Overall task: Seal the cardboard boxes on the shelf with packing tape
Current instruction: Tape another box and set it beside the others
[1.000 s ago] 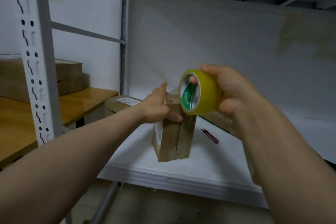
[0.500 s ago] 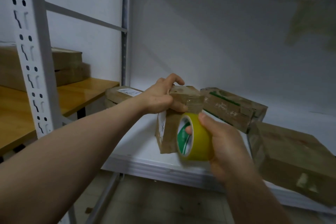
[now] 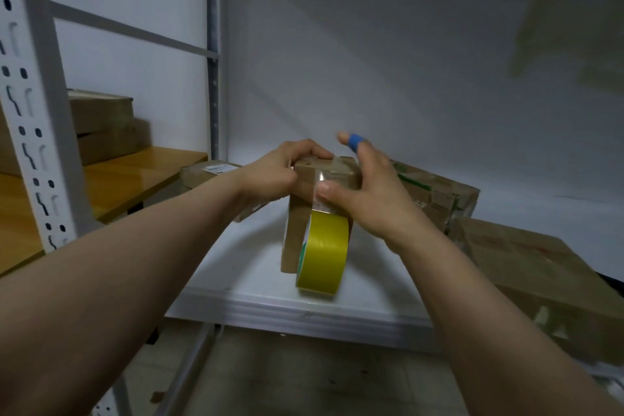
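Observation:
A small cardboard box (image 3: pixel 296 236) stands upright near the front of the white shelf (image 3: pixel 304 312). My left hand (image 3: pixel 280 172) grips its top left edge with curled fingers. My right hand (image 3: pixel 368 196) lies against the box's right side, with the thumb pressing a clear strip of tape onto the front face. Its fingers are straight, and one wears a blue bandage. The yellow tape roll (image 3: pixel 326 253) hangs from that strip in front of the box, and neither hand holds it.
More cardboard boxes lie on the shelf: one behind right (image 3: pixel 435 192), a large one at the right (image 3: pixel 547 280), one behind left (image 3: pixel 209 172). A white perforated shelf post (image 3: pixel 30 111) stands at left, beside a wooden table (image 3: pixel 135 176) with stacked boxes (image 3: pixel 101 125).
My right hand pulled the roll from the box's top down its front, then let go of it. Now its thumb presses the strip, and the roll hangs free.

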A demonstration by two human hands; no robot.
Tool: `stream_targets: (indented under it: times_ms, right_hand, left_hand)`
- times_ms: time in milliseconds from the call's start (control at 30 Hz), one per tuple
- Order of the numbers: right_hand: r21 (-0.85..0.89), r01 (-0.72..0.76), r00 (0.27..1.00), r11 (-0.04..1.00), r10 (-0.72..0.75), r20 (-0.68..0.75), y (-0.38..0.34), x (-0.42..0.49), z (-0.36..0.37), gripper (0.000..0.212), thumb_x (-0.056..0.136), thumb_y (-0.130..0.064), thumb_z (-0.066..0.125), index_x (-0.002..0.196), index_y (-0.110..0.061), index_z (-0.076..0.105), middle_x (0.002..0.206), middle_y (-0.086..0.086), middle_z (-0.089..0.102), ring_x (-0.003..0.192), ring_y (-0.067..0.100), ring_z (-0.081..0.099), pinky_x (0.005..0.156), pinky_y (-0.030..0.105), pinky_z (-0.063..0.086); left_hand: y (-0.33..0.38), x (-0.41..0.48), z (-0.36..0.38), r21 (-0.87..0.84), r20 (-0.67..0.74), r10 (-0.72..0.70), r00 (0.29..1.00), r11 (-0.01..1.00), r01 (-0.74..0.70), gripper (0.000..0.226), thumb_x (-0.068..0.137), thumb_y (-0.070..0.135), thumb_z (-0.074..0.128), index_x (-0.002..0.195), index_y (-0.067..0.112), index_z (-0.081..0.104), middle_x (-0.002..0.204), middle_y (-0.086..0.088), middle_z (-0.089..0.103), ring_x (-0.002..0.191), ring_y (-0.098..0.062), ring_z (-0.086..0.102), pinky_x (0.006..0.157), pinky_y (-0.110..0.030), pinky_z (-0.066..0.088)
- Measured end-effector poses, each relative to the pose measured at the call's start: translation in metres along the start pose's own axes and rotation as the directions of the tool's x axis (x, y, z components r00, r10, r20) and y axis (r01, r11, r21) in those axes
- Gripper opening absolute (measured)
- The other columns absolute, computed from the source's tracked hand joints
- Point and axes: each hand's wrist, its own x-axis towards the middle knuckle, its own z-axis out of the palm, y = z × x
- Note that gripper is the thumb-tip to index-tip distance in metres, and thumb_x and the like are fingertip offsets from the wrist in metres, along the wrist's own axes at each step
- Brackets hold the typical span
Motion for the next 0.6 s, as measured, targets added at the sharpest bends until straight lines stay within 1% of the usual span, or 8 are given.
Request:
stream_targets:
  times_ms: [67, 133, 233, 300, 367, 433, 500, 600]
  right_hand:
    - [-0.122, 0.082, 0.997, 0.989, -0.082, 0.003, 0.005, 0.014, 0.009, 0.054, 0.088, -0.036, 0.073, 0.138, -0.032, 0.052, 0.138, -0.001, 0.050, 0.131, 0.019, 0.045, 0.107, 0.036, 0.041]
    - [-0.191, 0.095, 0.994, 0.977, -0.103, -0.033, 0.013, 0.019, 0.016, 0.040, 0.090, -0.035, 0.071, 0.127, -0.028, 0.057, 0.128, -0.001, 0.052, 0.124, 0.020, 0.044, 0.097, 0.031, 0.038]
    - [-0.198, 0.121, 0.989, 0.973, -0.136, -0.066, 0.021, 0.021, 0.019, 0.035, 0.090, -0.035, 0.070, 0.123, -0.027, 0.060, 0.123, -0.001, 0.052, 0.121, 0.021, 0.042, 0.090, 0.027, 0.033]
    - [-0.209, 0.140, 0.985, 0.968, -0.158, -0.074, 0.022, 0.023, 0.018, 0.032, 0.091, -0.035, 0.068, 0.122, -0.027, 0.060, 0.123, -0.001, 0.053, 0.121, 0.021, 0.041, 0.088, 0.027, 0.032]
    - [-0.212, 0.151, 0.983, 0.965, -0.169, -0.070, 0.023, 0.023, 0.018, 0.033, 0.091, -0.039, 0.067, 0.122, -0.028, 0.061, 0.120, -0.003, 0.052, 0.120, 0.020, 0.040, 0.088, 0.030, 0.035]
    - [-0.198, 0.149, 0.982, 0.969, -0.168, -0.087, 0.024, 0.021, 0.017, 0.036, 0.089, -0.041, 0.070, 0.123, -0.029, 0.062, 0.115, -0.005, 0.050, 0.120, 0.021, 0.039, 0.089, 0.032, 0.036]
    - [-0.211, 0.123, 0.979, 0.970, -0.153, -0.131, 0.025, 0.021, 0.016, 0.038, 0.088, -0.043, 0.070, 0.123, -0.030, 0.062, 0.117, -0.003, 0.051, 0.122, 0.023, 0.039, 0.088, 0.031, 0.036]
    - [-0.304, 0.064, 0.980, 0.950, -0.117, -0.161, 0.026, 0.020, 0.014, 0.042, 0.089, -0.051, 0.066, 0.127, -0.033, 0.058, 0.121, -0.003, 0.048, 0.124, 0.021, 0.035, 0.081, 0.032, 0.037]
  left_hand:
    - [-0.005, -0.001, 0.001, -0.086, 0.010, -0.018, 1.000, 0.996, 0.019, 0.081, 0.058, 0.022, 0.084, 0.131, 0.031, 0.052, 0.127, -0.006, 0.057, 0.112, -0.025, 0.063, 0.091, -0.039, 0.057]
    - [-0.008, -0.006, 0.006, -0.124, -0.040, -0.041, 0.998, 0.992, 0.035, 0.084, 0.058, 0.027, 0.080, 0.133, 0.040, 0.043, 0.138, -0.004, 0.044, 0.124, -0.026, 0.051, 0.098, -0.040, 0.052]
    - [-0.004, -0.021, 0.019, -0.231, -0.333, -0.118, 0.935, 0.972, 0.040, 0.058, 0.064, 0.032, 0.070, 0.116, 0.030, 0.045, 0.123, -0.006, 0.048, 0.111, -0.023, 0.053, 0.081, -0.033, 0.046]
    - [-0.001, -0.028, 0.031, -0.267, -0.412, -0.236, 0.880, 0.955, 0.131, 0.065, 0.071, 0.040, 0.081, 0.121, 0.023, 0.043, 0.113, -0.005, 0.056, 0.100, -0.019, 0.059, 0.072, -0.031, 0.045]
    - [0.000, -0.032, 0.041, -0.323, -0.410, -0.347, 0.844, 0.920, 0.222, 0.082, 0.068, 0.042, 0.087, 0.128, 0.013, 0.039, 0.114, -0.007, 0.058, 0.101, -0.020, 0.061, 0.075, -0.033, 0.048]
    - [0.004, -0.035, 0.050, -0.417, -0.333, -0.436, 0.836, 0.863, 0.285, 0.091, 0.055, 0.044, 0.088, 0.128, 0.007, 0.047, 0.115, -0.011, 0.065, 0.100, -0.026, 0.066, 0.085, -0.040, 0.055]
    - [0.008, -0.037, 0.056, -0.448, -0.277, -0.466, 0.840, 0.837, 0.316, 0.069, 0.057, 0.043, 0.081, 0.115, 0.009, 0.063, 0.106, -0.012, 0.072, 0.095, -0.029, 0.070, 0.087, -0.044, 0.056]
    - [0.014, -0.034, 0.058, -0.470, -0.292, -0.510, 0.809, 0.814, 0.343, 0.040, 0.079, 0.031, 0.069, 0.114, 0.012, 0.063, 0.105, -0.011, 0.068, 0.095, -0.029, 0.064, 0.078, -0.037, 0.050]
